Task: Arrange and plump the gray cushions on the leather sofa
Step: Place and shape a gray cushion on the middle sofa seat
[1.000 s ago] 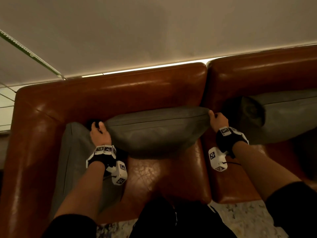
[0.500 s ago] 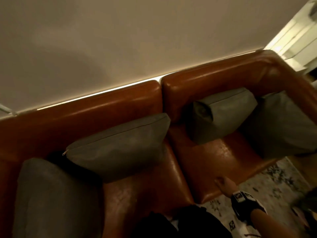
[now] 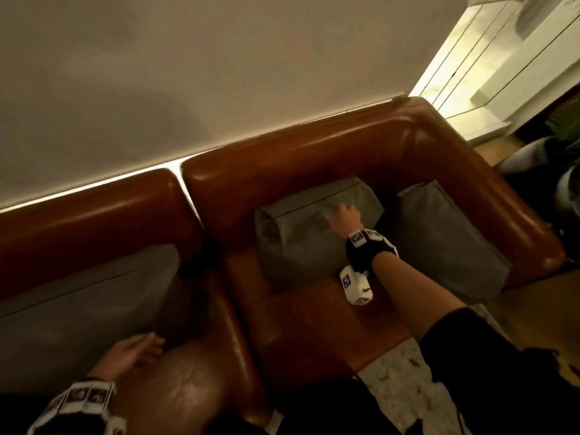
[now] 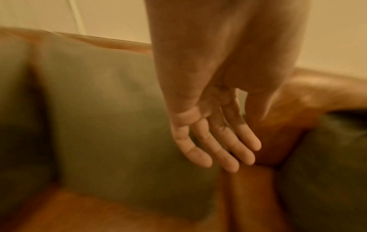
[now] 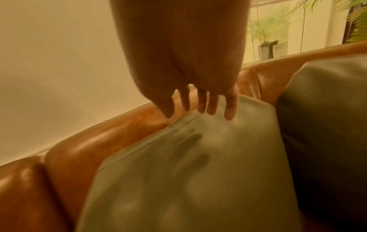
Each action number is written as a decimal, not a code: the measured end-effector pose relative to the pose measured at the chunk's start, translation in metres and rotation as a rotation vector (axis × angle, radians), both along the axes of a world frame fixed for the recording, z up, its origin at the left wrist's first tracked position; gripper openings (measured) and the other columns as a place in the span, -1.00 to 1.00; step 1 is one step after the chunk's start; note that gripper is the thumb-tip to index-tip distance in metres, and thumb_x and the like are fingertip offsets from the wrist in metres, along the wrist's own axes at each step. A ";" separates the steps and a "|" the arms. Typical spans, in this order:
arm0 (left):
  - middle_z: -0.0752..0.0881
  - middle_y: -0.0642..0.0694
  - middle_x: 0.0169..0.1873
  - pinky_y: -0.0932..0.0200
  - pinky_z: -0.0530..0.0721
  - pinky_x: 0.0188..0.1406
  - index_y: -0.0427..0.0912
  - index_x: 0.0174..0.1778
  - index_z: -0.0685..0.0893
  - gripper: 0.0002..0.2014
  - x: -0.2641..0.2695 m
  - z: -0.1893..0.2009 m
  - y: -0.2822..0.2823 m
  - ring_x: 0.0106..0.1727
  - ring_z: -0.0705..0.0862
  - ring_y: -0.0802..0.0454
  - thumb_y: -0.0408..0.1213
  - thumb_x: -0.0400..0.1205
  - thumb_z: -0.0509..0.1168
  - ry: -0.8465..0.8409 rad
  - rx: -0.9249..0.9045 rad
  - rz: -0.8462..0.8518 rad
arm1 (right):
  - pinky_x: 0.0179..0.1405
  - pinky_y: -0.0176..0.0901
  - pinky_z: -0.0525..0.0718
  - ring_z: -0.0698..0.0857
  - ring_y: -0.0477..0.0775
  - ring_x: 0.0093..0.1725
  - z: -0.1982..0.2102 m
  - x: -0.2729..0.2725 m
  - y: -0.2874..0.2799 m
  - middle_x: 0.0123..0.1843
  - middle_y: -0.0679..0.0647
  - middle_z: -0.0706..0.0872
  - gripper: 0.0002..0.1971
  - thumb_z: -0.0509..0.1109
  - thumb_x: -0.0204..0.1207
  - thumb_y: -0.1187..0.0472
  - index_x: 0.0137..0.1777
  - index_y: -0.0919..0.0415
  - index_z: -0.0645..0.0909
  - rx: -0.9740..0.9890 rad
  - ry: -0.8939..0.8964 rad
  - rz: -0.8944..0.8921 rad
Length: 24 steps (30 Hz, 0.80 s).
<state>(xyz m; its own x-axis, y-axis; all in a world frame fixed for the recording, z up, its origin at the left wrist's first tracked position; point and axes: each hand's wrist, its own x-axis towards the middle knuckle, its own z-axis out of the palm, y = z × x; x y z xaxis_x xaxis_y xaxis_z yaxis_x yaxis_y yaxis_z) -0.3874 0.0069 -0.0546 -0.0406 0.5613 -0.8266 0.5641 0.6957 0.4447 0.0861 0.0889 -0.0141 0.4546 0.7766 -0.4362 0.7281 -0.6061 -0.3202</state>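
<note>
A brown leather sofa (image 3: 314, 324) carries several gray cushions. One gray cushion (image 3: 298, 233) leans on the right seat's backrest. My right hand (image 3: 343, 219) is over its upper face with fingers straight and spread; in the right wrist view the fingertips (image 5: 230, 113) hover just above the cushion (image 5: 198, 180). Another cushion (image 3: 448, 240) stands against the right armrest. A third cushion (image 3: 88, 302) leans on the left seat. My left hand (image 3: 135, 353) hangs relaxed and empty in front of it, fingers (image 4: 218, 150) straight, beside that cushion (image 4: 111, 117).
A pale wall (image 3: 188, 73) runs behind the sofa. A patterned rug (image 3: 398, 390) lies in front of the seat. Beyond the right armrest are a white cabinet (image 3: 508, 58), a wooden floor and a potted plant (image 3: 565, 120).
Both hands let go of the left-seat cushion. The view swung right, the right hand rose from the seat front onto the right seat's cushion, and the left hand came back into view.
</note>
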 end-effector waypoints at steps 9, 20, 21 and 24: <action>0.49 -0.19 0.45 -0.19 0.35 0.54 -0.22 0.49 0.41 -0.54 0.296 -0.014 0.104 0.50 0.43 -0.14 -0.07 0.71 0.08 -0.227 0.229 0.209 | 0.49 0.14 0.29 0.29 0.33 0.56 -0.005 0.137 0.071 0.60 0.31 0.28 -0.46 0.02 0.72 0.03 0.60 0.32 0.12 -0.066 0.126 -0.122; 0.67 -0.43 0.15 -0.08 0.54 0.28 -0.45 0.24 0.61 -0.72 0.261 0.011 0.057 0.17 0.64 -0.20 -0.52 0.61 0.23 -0.127 0.216 0.414 | -0.25 -0.29 0.75 0.80 -0.08 -0.24 -0.012 0.143 -0.019 -0.22 0.03 0.81 -0.75 0.29 0.50 0.55 0.09 0.29 0.61 0.042 0.878 -0.273; 0.67 -0.43 0.16 -0.08 0.53 0.30 -0.46 0.23 0.61 -0.71 0.255 0.006 0.052 0.20 0.63 -0.20 -0.57 0.58 0.25 -0.076 0.215 0.322 | -0.29 -0.34 0.73 0.80 -0.09 -0.22 -0.020 0.135 -0.032 -0.17 0.03 0.79 -0.71 0.32 0.46 0.57 0.10 0.27 0.59 0.001 0.876 -0.216; 0.68 -0.40 0.21 -0.06 0.56 0.31 -0.38 0.22 0.66 -0.71 0.235 -0.008 0.031 0.28 0.62 -0.29 -0.44 0.58 0.27 0.177 0.073 -0.008 | -0.04 -0.21 0.68 0.71 0.21 0.17 -0.057 0.113 -0.069 0.13 0.21 0.73 -0.58 0.42 0.44 0.47 0.29 0.24 0.52 -0.175 0.701 0.002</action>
<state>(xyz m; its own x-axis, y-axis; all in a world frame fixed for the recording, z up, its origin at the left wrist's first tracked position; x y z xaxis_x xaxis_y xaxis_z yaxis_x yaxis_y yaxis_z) -0.1529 0.0379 -0.0624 -0.1771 0.6202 -0.7642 0.6431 0.6607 0.3872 0.1987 0.0202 -0.0711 0.0213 0.6693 -0.7427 0.3879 -0.6902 -0.6109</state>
